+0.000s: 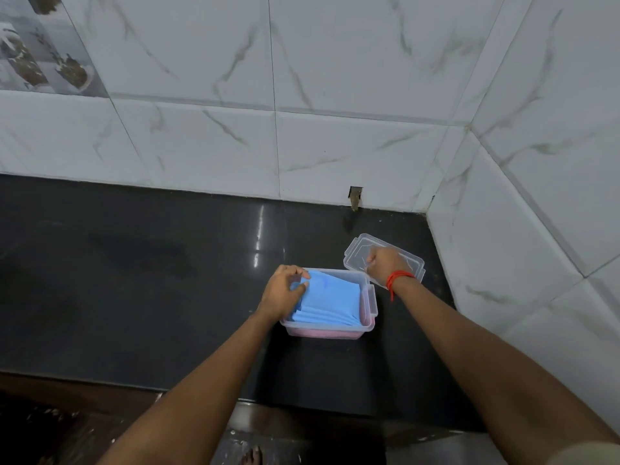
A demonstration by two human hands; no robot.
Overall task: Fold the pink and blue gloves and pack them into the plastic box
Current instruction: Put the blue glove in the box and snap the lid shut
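- Gloves first: the folded blue gloves (327, 302) lie on top inside the clear plastic box (368, 307), and a pink layer, the pink gloves (322, 333), shows through the box's lower wall beneath them.
- Your plastic box sits on the dark, glossy counter (134, 280), toward its right end, near the corner where the marbled white wall tiles (335, 62) meet.
- Your left hand (283, 292) rests at the box's left rim, fingers curled, with thumb and fingertips pinching the upper left edge of the blue stack.
- Your right hand (385, 265) lies on the clear lid (360, 248), which sits on the counter just behind and to the right of the box, touching or nearly touching its far right corner.
- Fingers of that right hand are bent down onto the lid; you cannot tell from this view whether they actually grip it or only press on it.
- Red thread (397, 280) circles your right wrist.
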